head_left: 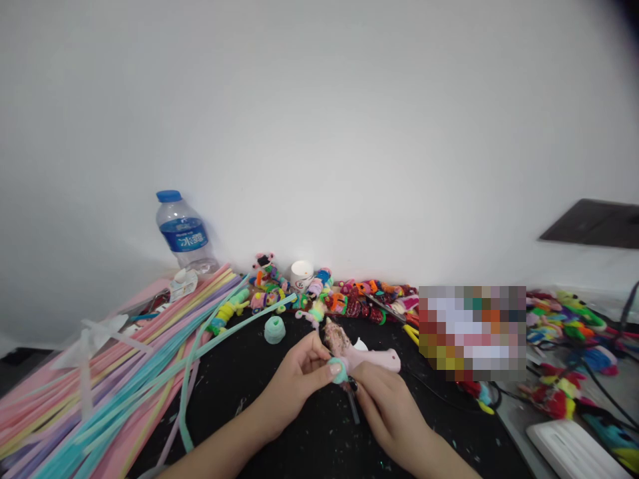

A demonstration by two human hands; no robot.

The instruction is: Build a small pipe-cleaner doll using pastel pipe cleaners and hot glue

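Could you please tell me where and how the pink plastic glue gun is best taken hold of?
Probably the pink plastic glue gun is best gripped around its smooth handle, coming from the right: its rounded end points that way, while the opposite end looks crusted with brownish residue.

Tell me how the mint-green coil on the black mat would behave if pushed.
Small and soft-looking, the mint-green coil is probably light. Its squat shape should resist tipping, though its round sides might let it roll if knocked over.
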